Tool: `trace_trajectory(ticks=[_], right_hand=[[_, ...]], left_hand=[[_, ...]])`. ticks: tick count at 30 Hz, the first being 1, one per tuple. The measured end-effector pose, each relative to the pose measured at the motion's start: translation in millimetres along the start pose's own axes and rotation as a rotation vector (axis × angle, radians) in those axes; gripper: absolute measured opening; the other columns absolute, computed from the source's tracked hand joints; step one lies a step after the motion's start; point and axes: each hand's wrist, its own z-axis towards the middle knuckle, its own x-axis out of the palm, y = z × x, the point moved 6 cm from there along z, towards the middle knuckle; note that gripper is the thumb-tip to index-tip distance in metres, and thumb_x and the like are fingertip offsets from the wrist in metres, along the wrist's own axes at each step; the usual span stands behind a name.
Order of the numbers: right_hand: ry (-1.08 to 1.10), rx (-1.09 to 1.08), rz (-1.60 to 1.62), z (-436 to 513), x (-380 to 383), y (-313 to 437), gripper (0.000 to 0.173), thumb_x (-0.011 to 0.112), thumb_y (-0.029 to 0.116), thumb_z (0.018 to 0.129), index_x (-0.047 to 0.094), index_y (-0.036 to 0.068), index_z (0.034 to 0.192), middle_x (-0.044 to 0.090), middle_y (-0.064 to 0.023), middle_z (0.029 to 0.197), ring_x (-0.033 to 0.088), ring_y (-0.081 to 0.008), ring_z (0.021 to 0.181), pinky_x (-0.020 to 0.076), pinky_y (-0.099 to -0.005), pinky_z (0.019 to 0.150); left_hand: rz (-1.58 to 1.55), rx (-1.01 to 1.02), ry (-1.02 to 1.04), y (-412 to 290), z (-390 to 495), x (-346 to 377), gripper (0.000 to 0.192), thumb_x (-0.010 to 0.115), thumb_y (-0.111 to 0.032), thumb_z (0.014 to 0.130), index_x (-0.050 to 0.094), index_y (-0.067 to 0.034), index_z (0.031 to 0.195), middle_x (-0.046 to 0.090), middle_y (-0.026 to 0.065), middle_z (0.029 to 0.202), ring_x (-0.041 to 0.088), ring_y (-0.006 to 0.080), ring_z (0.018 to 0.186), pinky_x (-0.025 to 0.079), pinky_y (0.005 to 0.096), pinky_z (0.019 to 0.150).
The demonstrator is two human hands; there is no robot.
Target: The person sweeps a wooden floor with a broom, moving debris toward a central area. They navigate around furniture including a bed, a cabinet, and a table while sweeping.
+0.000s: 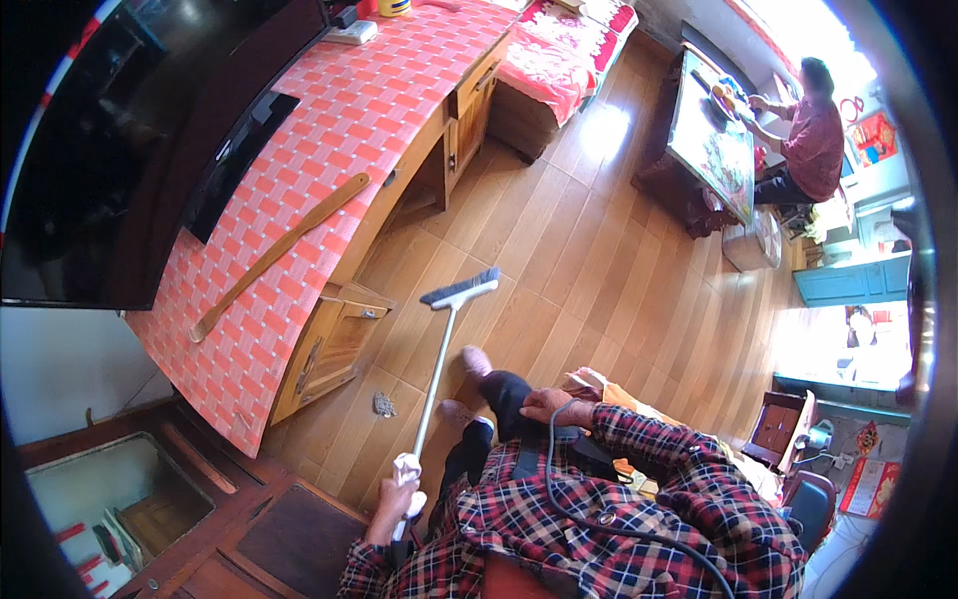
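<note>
My left hand [394, 503] is closed around the handle of a broom [440, 359], near a light cloth [406, 468] wrapped on it. The broom's white head with dark bristles [462, 288] is out over the wood-look floor [524, 254]. My right hand [552, 409] is at my thigh, fingers bent, with a dark cable [551, 464] running by the wrist; whether it holds anything I cannot tell. A small grey clump of debris [385, 405] lies on the floor to the left of the broom handle.
At left, a desk with a red checked cover [299, 195] bears a long wooden stick [277, 253] and a television [150, 135]. A wooden door [277, 490] is at lower left. A bed [550, 60] stands at the top. Another person [814, 142] sits by a table [711, 150] at the upper right.
</note>
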Motion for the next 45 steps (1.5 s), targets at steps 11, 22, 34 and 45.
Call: trace_trajectory(ticks=[11, 22, 34, 45], right_hand=[[0.088, -0.077, 0.030, -2.4, -85.9, -38.3, 0.044, 0.055, 0.046, 0.089, 0.065, 0.008, 0.110, 0.066, -0.0176, 0.105, 0.062, -0.0332, 0.103, 0.0482, -0.0425, 0.089], [0.102, -0.025, 0.331, -44.6, -185.9, -89.2, 0.052, 0.053, 0.051, 0.092, 0.059, 0.008, 0.121, 0.062, -0.0150, 0.115, 0.057, -0.0280, 0.110, 0.0437, -0.0384, 0.095], [-0.154, -0.059, 0.527, -36.5, -194.4, -116.3, 0.039, 0.057, 0.038, 0.094, 0.064, 0.003, 0.110, 0.067, -0.0115, 0.101, 0.062, -0.0208, 0.097, 0.0488, -0.0337, 0.086], [-0.362, 0.073, 0.457, -27.6, -254.3, -109.7, 0.028, 0.063, 0.024, 0.090, 0.064, 0.001, 0.107, 0.066, -0.0097, 0.098, 0.062, -0.0169, 0.093, 0.0495, -0.0294, 0.084]], left_hand=[[-0.457, -0.238, 0.329, -108.3, 58.8, 114.6, 0.012, 0.068, -0.008, 0.080, 0.064, -0.003, 0.091, 0.064, 0.0049, 0.072, 0.062, 0.0166, 0.059, 0.046, 0.0306, 0.049], [-0.049, -0.137, -0.014, -187.7, 72.9, 140.9, 0.021, 0.066, -0.001, 0.075, 0.064, 0.000, 0.096, 0.065, 0.0071, 0.077, 0.065, 0.0193, 0.064, 0.051, 0.0348, 0.053], [0.078, 0.064, 0.111, -288.9, 133.3, 168.1, 0.024, 0.063, -0.002, 0.081, 0.064, -0.004, 0.105, 0.062, -0.0001, 0.079, 0.060, 0.0121, 0.064, 0.048, 0.0301, 0.053], [0.308, 0.212, 0.034, -386.5, 217.8, 199.5, 0.034, 0.065, -0.015, 0.072, 0.067, 0.005, 0.099, 0.069, 0.0215, 0.084, 0.070, 0.0290, 0.079, 0.053, 0.0385, 0.068]])
